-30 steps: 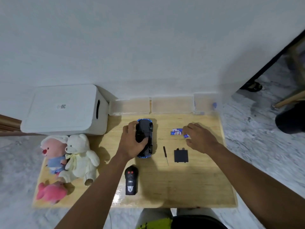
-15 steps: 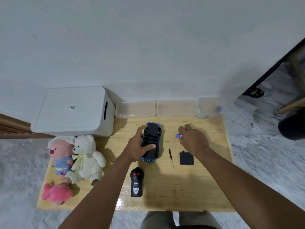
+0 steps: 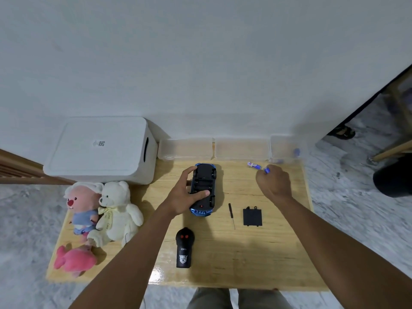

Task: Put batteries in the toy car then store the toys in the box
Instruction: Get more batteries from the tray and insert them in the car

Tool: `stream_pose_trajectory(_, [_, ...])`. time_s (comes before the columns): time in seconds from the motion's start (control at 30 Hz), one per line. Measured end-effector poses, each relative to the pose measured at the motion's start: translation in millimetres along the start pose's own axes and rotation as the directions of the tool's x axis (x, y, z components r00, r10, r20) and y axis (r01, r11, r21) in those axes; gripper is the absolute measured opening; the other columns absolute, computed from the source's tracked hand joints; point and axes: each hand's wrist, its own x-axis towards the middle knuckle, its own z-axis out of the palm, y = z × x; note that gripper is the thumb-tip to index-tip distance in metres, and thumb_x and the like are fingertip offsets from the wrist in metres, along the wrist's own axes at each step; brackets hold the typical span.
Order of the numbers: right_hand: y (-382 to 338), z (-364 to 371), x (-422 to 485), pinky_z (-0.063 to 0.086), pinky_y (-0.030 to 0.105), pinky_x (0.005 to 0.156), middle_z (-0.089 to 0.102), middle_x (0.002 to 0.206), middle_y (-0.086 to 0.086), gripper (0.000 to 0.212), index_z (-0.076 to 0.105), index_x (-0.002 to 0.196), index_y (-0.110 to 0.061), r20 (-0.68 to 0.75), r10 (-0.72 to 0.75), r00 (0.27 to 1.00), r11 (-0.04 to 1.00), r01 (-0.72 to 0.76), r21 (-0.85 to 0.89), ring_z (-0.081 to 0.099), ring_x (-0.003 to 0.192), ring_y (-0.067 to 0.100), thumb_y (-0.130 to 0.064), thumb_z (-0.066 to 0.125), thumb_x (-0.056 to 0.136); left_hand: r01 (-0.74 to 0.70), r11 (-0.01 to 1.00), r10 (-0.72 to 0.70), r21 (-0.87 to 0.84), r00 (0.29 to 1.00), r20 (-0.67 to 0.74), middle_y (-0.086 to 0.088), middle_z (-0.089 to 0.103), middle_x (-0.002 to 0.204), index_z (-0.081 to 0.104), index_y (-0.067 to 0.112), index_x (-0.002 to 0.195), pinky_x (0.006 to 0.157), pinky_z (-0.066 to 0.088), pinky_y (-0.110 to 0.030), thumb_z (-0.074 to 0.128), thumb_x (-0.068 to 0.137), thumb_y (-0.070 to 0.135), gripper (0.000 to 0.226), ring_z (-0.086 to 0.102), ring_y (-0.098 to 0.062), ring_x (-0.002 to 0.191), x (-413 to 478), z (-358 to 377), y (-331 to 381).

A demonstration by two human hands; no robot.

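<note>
At the far left of the desk (image 3: pixel 256 264) we are seeing the white box (image 3: pixel 98 150) sitting with its lid on, against the wall, and in front of it three plush toys are waiting: a pink-faced plush (image 3: pixel 82 206) leaning on a white teddy bear (image 3: pixel 118 210), with a pink fish plush (image 3: pixel 73 260) lying nearer to us. Moving right, our left hand (image 3: pixel 178 199) is gripping the toy car (image 3: pixel 204 188), fingers curled over its far side and thumb pressing across its underside; the car is lying upside down near the middle of the desk with its battery bay showing open. The black remote control (image 3: pixel 184 250) is lying nearer to us, apart from the car. Further right, the small screwdriver (image 3: pixel 231 215) and the black battery cover (image 3: pixel 252 217) are lying side by side without touching. Our right hand (image 3: pixel 274 184) is hovering near the far right corner, pinching a blue battery (image 3: pixel 266 170) at its fingertips, while a loose battery (image 3: pixel 253 165) is lying on the desk just beside it, in front of the clear containers (image 3: pixel 186 148) lining the wall
</note>
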Motion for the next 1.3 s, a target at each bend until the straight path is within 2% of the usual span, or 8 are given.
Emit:
stream_pose_trajectory(0.1, [-3,0,3,0.043,0.032,0.069,0.066,0.085,0.008,0.053,0.066,0.084,-0.012,-0.005,0.004,1.0,0.981,-0.005,-0.193,0.063,0.083,0.034,-0.059,0.044,0.094,-0.001,1.0,0.001,0.016,1.0,-0.006,-0.003,0.057,0.132,0.036,0.055,0.144,0.099,0.057,-0.052,0.09,0.075,0.04,0.088,0.056,-0.017,0.126,3,1,1])
stream_pose_trajectory(0.2, [-6,6,4,0.047,0.035,0.074,0.071,0.096,0.017,0.052,0.073,0.096,-0.007,-0.084,-0.081,0.993,0.944,0.049,-0.325,0.067,0.093,0.041,-0.043,0.036,0.105,-0.001,1.0,0.001,0.022,1.0,-0.007,-0.001,0.057,0.132,0.037,0.057,0.142,0.099,0.057,-0.052,0.089,0.065,0.052,0.094,0.055,-0.017,0.127,4,2,1])
stream_pose_trajectory(0.33, [1,15,4,0.042,0.031,0.06,0.073,0.081,0.01,0.024,0.066,0.108,-0.013,-0.138,-0.348,0.928,0.866,0.261,-0.427,0.07,0.079,0.034,-0.03,0.05,0.102,0.002,1.0,-0.002,0.017,1.0,-0.006,-0.001,0.057,0.132,0.036,0.055,0.143,0.1,0.057,-0.052,0.089,0.078,0.037,0.086,0.054,-0.016,0.129,4,4,-1])
stream_pose_trajectory(0.47, [5,21,5,0.041,0.027,0.057,0.074,0.078,0.003,0.041,0.057,0.135,-0.023,-0.033,-0.43,0.902,0.789,0.358,-0.5,0.07,0.074,0.027,-0.027,0.062,0.094,0.003,1.0,-0.003,0.006,1.0,-0.017,0.0,0.056,0.133,0.035,0.052,0.145,0.1,0.057,-0.051,0.087,0.082,0.03,0.085,0.053,-0.014,0.129,4,6,0])
stream_pose_trajectory(0.87, [6,22,14,0.036,0.028,0.058,0.073,0.083,0.009,0.017,0.062,0.11,-0.013,0.008,-0.403,0.915,0.738,0.33,-0.589,0.068,0.075,0.031,-0.024,0.053,0.1,0.0,1.0,0.0,-0.022,1.0,0.007,0.001,0.055,0.132,0.034,0.052,0.146,0.092,0.062,-0.038,0.089,0.08,0.021,0.092,0.069,-0.014,0.108,5,10,6])
stream_pose_trajectory(1.07, [-18,13,-10,0.045,0.033,0.056,0.064,0.069,0.005,0.01,0.056,0.099,-0.037,0.147,-0.383,0.912,0.924,0.375,0.078,0.06,0.065,0.028,-0.043,0.062,0.094,-0.018,0.999,0.019,-0.04,1.0,0.025,-0.001,0.054,0.131,0.032,0.046,0.149,0.084,0.062,-0.027,0.087,0.08,0.007,0.096,0.071,-0.018,0.106,2,15,16])
stream_pose_trajectory(1.2, [-54,0,-35,0.055,0.037,0.086,0.075,0.095,-0.008,0.008,0.071,0.095,-0.042,0.144,-0.445,0.884,0.833,0.35,0.427,0.069,0.09,0.023,-0.043,0.073,0.087,-0.047,0.997,0.048,-0.061,0.999,0.025,-0.007,0.053,0.132,0.032,0.047,0.146,0.09,0.062,-0.039,0.084,0.079,0.002,0.096,0.071,-0.024,0.108,-1,22,32])
stream_pose_trajectory(1.3, [-74,-4,-49,0.053,0.026,0.086,0.076,0.1,-0.016,0.012,0.078,0.097,-0.032,0.133,-0.461,0.877,0.76,0.314,0.569,0.07,0.097,0.008,-0.027,0.079,0.086,-0.074,0.995,0.076,-0.071,0.997,0.015,-0.009,0.053,0.132,0.032,0.047,0.144,0.089,0.063,-0.042,0.083,0.079,0.001,0.094,0.072,-0.024,0.106,-3,26,47])
